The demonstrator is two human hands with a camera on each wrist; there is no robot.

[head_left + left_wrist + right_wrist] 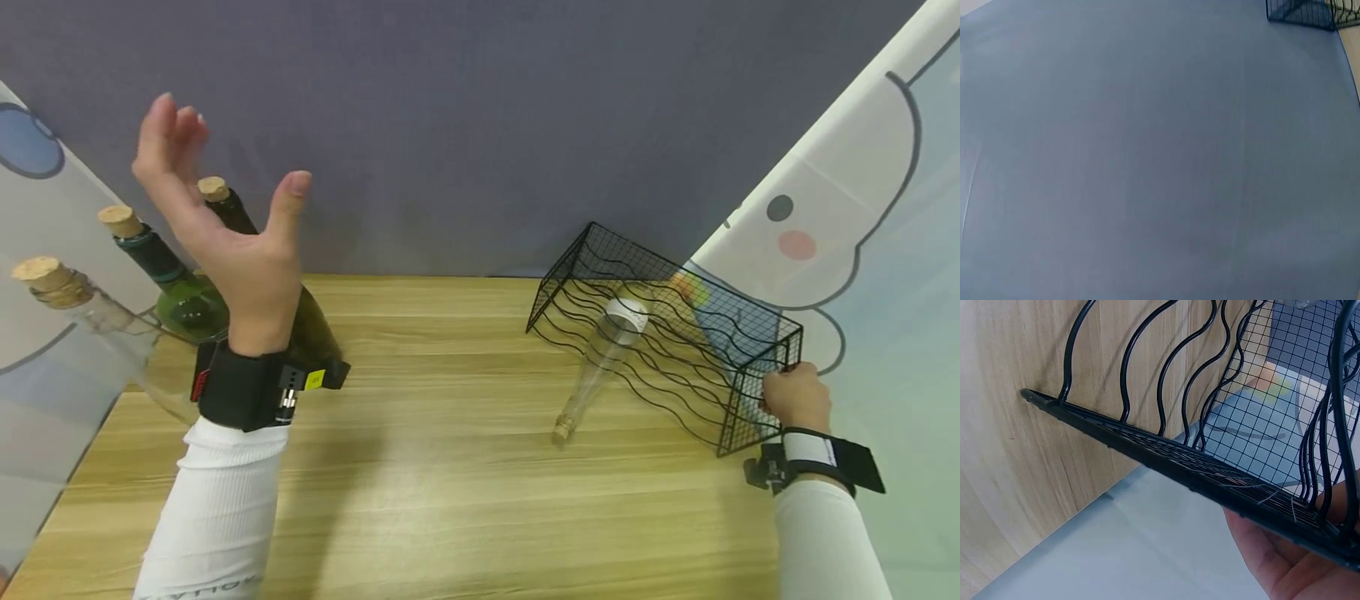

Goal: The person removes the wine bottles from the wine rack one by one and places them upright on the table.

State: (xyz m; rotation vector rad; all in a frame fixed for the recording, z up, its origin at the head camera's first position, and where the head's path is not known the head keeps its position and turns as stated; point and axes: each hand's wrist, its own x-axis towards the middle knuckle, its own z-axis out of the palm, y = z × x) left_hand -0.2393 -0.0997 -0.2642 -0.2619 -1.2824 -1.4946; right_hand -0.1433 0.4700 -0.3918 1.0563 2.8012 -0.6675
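Note:
My left hand (240, 242) is raised at the left in the head view, thumb and fingers apart, with nothing held. Behind it stands a dark corked bottle (318, 329), partly hidden. A green corked bottle (191, 304) and a clear corked bottle (123, 337) are farther left. With my right hand (798, 396) I grip the right end of a black wire wine rack (757, 400). In the right wrist view, the fingers (1260, 550) are at the mesh end panel. One clear corked bottle (596, 367) lies in the rack, its neck toward me.
A wooden table (450, 500) lies under the rack and bottles. Behind it rises a grey-blue panel (450, 133). Printed cloth with cartoon shapes (847, 192) covers the right side, and similar cloth (45, 208) the left.

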